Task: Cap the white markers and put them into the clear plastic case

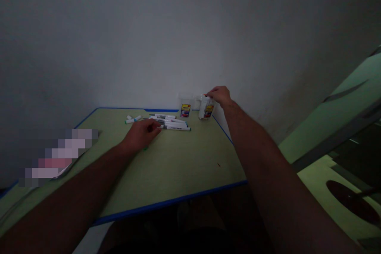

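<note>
My right hand (220,95) is at the mouth of a clear plastic container (209,112) that holds white markers. Its fingers pinch together there, at a marker with an orange end (205,95). My left hand (141,133) lies low over the table, fingers curled at the left ends of a loose pile of white markers (175,123). What is inside its curl is hidden. A small green piece (145,149) shows just below that hand. Left of the pile lie several short white caps (130,120) with teal ends.
A second clear container (185,107) with a yellow label stands against the wall (149,39). The pale table (178,166) has blue edging. A blurred-out flat item (59,158) lies at left. A small brown speck (218,164) is near the right edge. A dark red round seat (353,201) is beyond, at right.
</note>
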{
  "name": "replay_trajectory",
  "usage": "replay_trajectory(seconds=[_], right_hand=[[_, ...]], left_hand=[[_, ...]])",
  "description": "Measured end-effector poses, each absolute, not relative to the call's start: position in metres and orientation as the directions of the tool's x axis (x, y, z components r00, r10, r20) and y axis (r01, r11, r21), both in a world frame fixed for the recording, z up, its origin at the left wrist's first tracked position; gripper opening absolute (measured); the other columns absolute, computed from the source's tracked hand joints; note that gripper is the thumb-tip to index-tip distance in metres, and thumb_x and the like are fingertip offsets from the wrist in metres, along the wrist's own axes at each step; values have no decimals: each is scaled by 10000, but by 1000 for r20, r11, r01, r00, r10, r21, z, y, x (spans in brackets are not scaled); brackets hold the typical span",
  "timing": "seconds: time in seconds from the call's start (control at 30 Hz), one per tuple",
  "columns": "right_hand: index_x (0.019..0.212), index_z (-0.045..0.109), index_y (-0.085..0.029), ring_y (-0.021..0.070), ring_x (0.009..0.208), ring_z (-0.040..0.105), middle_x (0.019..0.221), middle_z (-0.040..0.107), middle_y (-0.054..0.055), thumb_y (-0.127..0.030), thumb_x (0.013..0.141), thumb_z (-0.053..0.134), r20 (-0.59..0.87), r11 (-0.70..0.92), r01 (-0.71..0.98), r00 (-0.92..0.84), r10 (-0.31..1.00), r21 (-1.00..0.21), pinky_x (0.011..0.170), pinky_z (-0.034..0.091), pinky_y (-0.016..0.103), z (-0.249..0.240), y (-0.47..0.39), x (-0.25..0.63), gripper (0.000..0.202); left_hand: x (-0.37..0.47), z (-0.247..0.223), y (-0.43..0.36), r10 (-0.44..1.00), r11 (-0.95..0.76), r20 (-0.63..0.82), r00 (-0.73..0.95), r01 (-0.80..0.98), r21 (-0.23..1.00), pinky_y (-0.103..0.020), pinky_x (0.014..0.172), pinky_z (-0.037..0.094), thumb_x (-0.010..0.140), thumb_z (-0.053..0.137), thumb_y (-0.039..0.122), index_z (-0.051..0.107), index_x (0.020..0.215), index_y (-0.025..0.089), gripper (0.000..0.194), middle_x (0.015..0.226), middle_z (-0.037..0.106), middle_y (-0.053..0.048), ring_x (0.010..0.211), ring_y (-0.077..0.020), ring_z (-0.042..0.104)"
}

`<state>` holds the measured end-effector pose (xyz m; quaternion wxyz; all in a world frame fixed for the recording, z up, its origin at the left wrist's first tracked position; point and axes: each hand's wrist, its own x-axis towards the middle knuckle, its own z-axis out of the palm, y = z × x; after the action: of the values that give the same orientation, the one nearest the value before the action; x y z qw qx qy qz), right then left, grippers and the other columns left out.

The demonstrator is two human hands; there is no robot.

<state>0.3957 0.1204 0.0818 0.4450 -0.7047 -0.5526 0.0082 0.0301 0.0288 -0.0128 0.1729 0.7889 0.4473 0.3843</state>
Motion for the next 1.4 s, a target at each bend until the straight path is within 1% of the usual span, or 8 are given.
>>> replay_trajectory(seconds=[0.13, 0.3, 0.43, 0.63, 0.9, 1.03, 1.2, 1.4], right_hand=[[674, 747, -154, 145, 656, 624, 663, 676, 26, -220, 663, 885, 484, -25, 817, 365, 795, -576, 697, 526, 288, 83, 119, 391, 154], [810, 802, -119, 183, 771, 692, 800, 754, 86, -228, 731, 849, 454, -102, 890, 322, 831, -445, 736, 531, 285, 91, 113, 386, 143], [905, 819, -119, 205, 841, 723, 896, 786, 114, -229, 779, 806, 420, -121, 907, 300, 857, -403, 764, 546, 287, 93, 108, 382, 168], [947, 826, -117, 250, 925, 748, 969, 796, 144, -221, 811, 760, 406, -133, 933, 270, 873, -333, 817, 565, 312, 92, 106, 381, 184], [907, 815, -114, 253, 908, 742, 956, 789, 151, -270, 792, 781, 435, -137, 902, 326, 840, -410, 787, 563, 326, 89, 107, 381, 197], [884, 809, -119, 250, 901, 732, 927, 782, 137, -233, 762, 780, 460, -119, 881, 349, 816, -458, 785, 553, 332, 87, 107, 382, 170], [874, 790, -122, 239, 870, 709, 906, 766, 126, -185, 777, 693, 548, -83, 865, 385, 743, -495, 793, 539, 346, 86, 103, 379, 150], [754, 713, -175, 206, 792, 658, 831, 738, 85, -179, 815, 623, 643, 11, 823, 434, 632, -567, 785, 510, 338, 83, 87, 358, 108]], left_hand=[[31, -12, 28, 836, -546, 451, 313, 556, 626, -346, 670, 495, 804, 653, 355, 756, 858, 215, 183, 771, 750, -53, 690, -201, 645], [31, -12, 28, 866, -499, 392, 312, 596, 628, -332, 677, 488, 811, 631, 320, 752, 902, 180, 206, 770, 732, -48, 695, -185, 634], [31, -13, 29, 863, -503, 390, 320, 599, 623, -325, 679, 485, 823, 628, 319, 748, 908, 180, 203, 766, 724, -42, 694, -178, 624], [31, -11, 28, 868, -496, 377, 324, 616, 612, -332, 690, 488, 828, 627, 326, 745, 904, 180, 202, 770, 725, -44, 693, -177, 619], [31, -12, 28, 863, -504, 388, 324, 600, 621, -333, 706, 496, 836, 630, 332, 753, 915, 180, 211, 813, 740, -55, 725, -190, 653], [30, -15, 32, 854, -519, 399, 335, 610, 598, -347, 717, 498, 836, 624, 322, 751, 925, 176, 213, 831, 748, -64, 735, -196, 654], [29, -16, 33, 864, -503, 379, 333, 630, 592, -363, 722, 495, 845, 610, 350, 746, 930, 178, 236, 835, 746, -72, 742, -206, 653], [28, -17, 34, 872, -487, 371, 318, 641, 593, -361, 721, 495, 844, 610, 368, 746, 938, 188, 244, 843, 749, -74, 752, -211, 660]])
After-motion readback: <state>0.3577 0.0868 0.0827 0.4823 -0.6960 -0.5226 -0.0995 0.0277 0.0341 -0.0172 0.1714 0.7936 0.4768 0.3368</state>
